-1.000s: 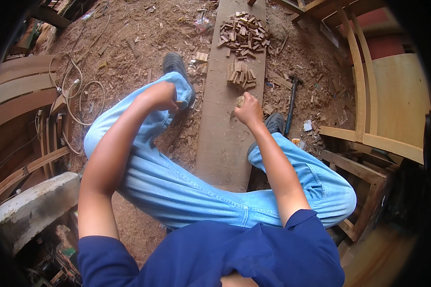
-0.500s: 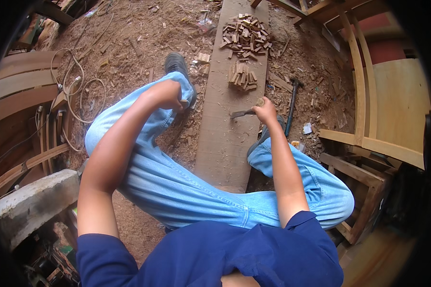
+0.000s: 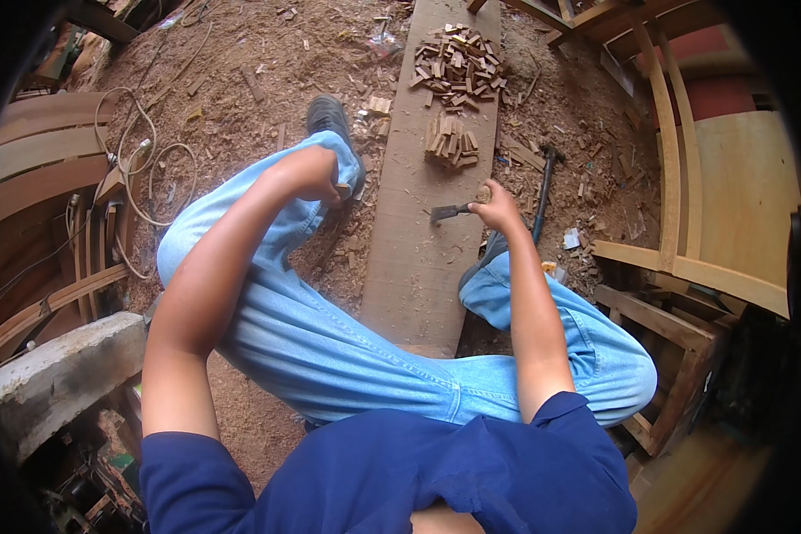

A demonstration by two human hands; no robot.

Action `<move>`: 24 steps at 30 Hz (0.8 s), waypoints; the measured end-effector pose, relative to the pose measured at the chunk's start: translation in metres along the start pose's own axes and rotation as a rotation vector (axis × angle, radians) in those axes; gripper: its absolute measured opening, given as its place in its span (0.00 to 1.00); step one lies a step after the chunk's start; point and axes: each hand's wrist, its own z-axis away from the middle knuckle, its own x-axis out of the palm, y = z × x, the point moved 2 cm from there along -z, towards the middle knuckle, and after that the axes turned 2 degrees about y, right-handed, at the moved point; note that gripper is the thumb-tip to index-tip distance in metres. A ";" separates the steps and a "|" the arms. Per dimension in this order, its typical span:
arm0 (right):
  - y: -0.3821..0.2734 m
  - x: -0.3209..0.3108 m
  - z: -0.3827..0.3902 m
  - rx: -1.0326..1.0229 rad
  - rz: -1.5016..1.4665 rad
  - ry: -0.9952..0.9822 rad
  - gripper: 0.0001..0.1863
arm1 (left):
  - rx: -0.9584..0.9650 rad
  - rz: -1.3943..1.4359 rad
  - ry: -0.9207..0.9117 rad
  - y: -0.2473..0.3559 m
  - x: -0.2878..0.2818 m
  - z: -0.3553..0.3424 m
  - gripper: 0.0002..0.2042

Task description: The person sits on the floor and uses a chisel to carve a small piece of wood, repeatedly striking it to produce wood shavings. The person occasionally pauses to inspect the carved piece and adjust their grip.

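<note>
My left hand [image 3: 316,178] is closed at my left knee and shin on a small flat wooden piece [image 3: 341,192], largely hidden by the fingers. My right hand [image 3: 497,206] grips a short dark-bladed tool [image 3: 449,212] with a pale handle; its blade tip is over the long board [image 3: 409,276] between my legs. Beyond it on the board sit a small cluster of wooden blocks [image 3: 450,142] and, farther up, a larger pile of small dark wooden pieces [image 3: 457,67].
A long-handled hammer [image 3: 543,191] lies right of the board among shavings and scraps. Wooden frames [image 3: 667,160] stand at the right, curved planks [image 3: 36,169] with looped cables [image 3: 156,200] at the left. A concrete block [image 3: 62,378] is at the lower left.
My right hand has moved rightward and turned, bringing the tool's blade into sight, angled leftward over the board. My left hand has barely moved.
</note>
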 end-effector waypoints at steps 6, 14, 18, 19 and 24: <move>-0.046 -0.019 0.012 -0.119 0.048 0.010 0.36 | -0.003 0.024 0.014 0.001 -0.001 0.002 0.17; -0.078 -0.033 0.022 -0.237 0.098 0.087 0.31 | 0.002 -0.005 0.012 0.004 -0.004 0.002 0.16; -0.081 -0.018 0.026 -0.226 0.147 0.005 0.33 | 0.007 -0.017 0.003 0.005 -0.004 0.002 0.15; -0.080 -0.016 0.028 -0.205 0.165 -0.008 0.33 | 0.004 -0.010 0.004 0.004 -0.003 0.003 0.15; -0.079 -0.017 0.031 -0.153 0.181 -0.031 0.34 | 0.003 -0.008 -0.001 0.003 -0.003 0.002 0.16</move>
